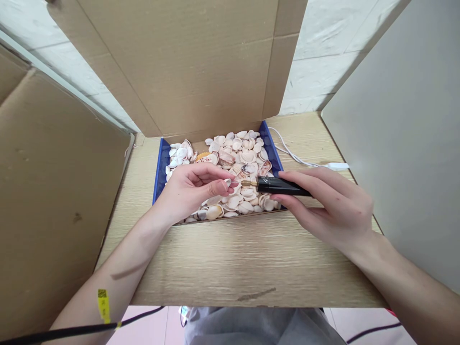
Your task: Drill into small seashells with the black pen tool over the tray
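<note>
A small pale shell (227, 182) is pinched between the thumb and fingers of my left hand (196, 188), above a box (157, 167) with blue side walls, full of white and pinkish shells (247, 156). My right hand (327, 203) is closed around a black pen-shaped drill (282, 186). The drill's brass chuck and thin bit point left, and the tip reaches the shell at my left fingertips. Whether the bit has entered the shell is too small to tell.
A large cardboard flap (187, 62) stands behind the box. Cardboard (53, 177) rises on the left and a grey panel (398, 134) on the right. A white cable (293, 154) lies right of the box on the wooden table (230, 263). A black cable (140, 316) crosses at lower left.
</note>
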Tool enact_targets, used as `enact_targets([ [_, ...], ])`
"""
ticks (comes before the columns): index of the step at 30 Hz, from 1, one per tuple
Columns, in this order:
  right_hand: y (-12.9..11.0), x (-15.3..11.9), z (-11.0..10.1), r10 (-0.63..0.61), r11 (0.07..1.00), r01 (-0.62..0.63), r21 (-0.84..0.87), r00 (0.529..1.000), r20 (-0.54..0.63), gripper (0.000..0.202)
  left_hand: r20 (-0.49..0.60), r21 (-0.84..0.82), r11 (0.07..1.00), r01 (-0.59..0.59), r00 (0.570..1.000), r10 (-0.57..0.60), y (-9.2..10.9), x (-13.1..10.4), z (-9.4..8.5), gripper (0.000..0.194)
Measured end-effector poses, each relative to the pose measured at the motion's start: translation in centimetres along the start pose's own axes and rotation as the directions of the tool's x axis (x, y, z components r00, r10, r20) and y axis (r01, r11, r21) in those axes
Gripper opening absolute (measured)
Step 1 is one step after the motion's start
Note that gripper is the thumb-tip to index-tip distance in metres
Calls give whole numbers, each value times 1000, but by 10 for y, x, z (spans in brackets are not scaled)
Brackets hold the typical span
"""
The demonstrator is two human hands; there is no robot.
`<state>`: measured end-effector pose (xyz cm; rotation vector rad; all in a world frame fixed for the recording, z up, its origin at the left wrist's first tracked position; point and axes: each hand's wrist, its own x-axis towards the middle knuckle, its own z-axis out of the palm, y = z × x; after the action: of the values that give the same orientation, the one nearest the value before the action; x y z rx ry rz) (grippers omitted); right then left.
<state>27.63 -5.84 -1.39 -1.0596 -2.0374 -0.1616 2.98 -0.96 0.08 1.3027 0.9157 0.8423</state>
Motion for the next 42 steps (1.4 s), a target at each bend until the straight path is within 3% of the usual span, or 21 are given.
enact_targets([
  [11,3,3,-2,-67,996,62,-63,994,-85,36,83,45,982,181,979,-184,7,-1,4,19],
  [25,2,-6,0,-15,999,21,-50,992,127,24,-9,-34,999,15,1000,-15,5,-1,4,8],
  [34,2,-5,-2,-49,998,53,-41,995,87,32,-7,22,999,35,999,-35,6,-2,4,14],
  [42,5,1,-2,-74,996,72,-49,996,-41,38,46,24,995,95,994,-96,3,-3,3,18],
])
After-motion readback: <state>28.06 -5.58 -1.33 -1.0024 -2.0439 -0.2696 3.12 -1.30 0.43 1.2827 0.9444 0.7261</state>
